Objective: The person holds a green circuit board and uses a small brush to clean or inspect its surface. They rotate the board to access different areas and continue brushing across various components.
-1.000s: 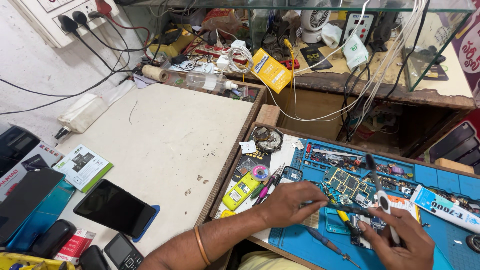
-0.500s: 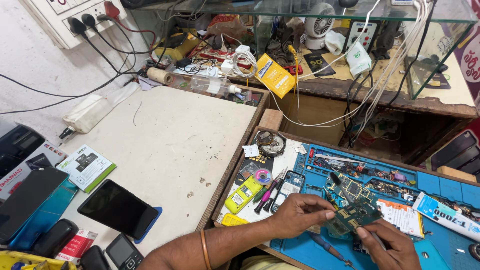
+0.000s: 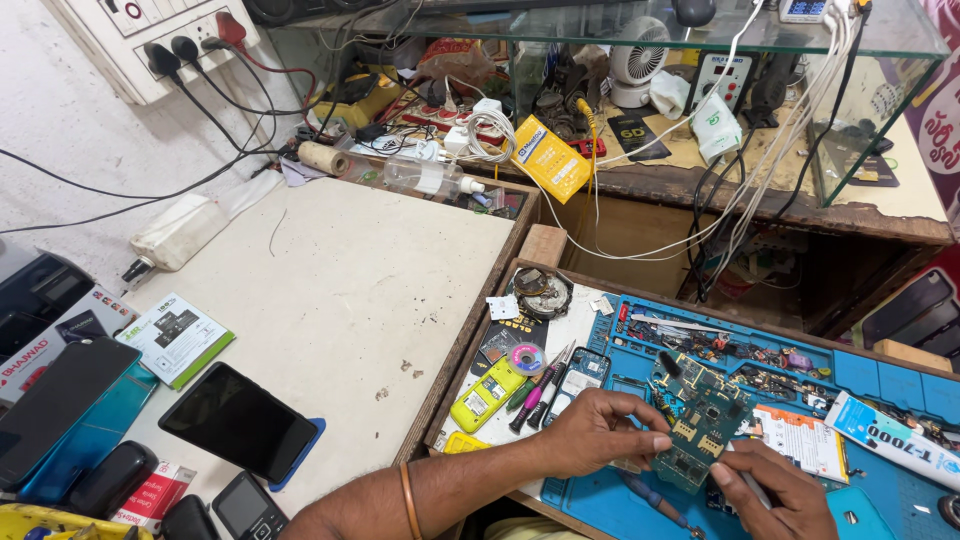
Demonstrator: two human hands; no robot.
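My left hand [image 3: 598, 437] pinches the left edge of a green phone circuit board [image 3: 700, 425] and holds it tilted just above the blue work mat [image 3: 880, 385]. My right hand [image 3: 775, 490] sits at the board's lower right corner, gripping a thin metal tool [image 3: 752, 487] whose tip meets the board. A copper bangle [image 3: 408, 500] circles my left forearm. Left of my hand lie a yellow-green phone battery [image 3: 485, 395], a few pens and screwdrivers [image 3: 538, 395] and a small solder spool [image 3: 526, 358].
A glue tube [image 3: 890, 440] and a white sheet [image 3: 805, 440] lie on the mat's right. On the white counter [image 3: 340, 290] rest a dark phone [image 3: 240, 420], a leaflet [image 3: 175, 338] and more handsets. Cables, chargers and a small fan [image 3: 640, 55] crowd the back shelf.
My left hand has taken the circuit board off the mat and holds it up near the front edge. My right hand shifted left beneath the board's corner with its tool.
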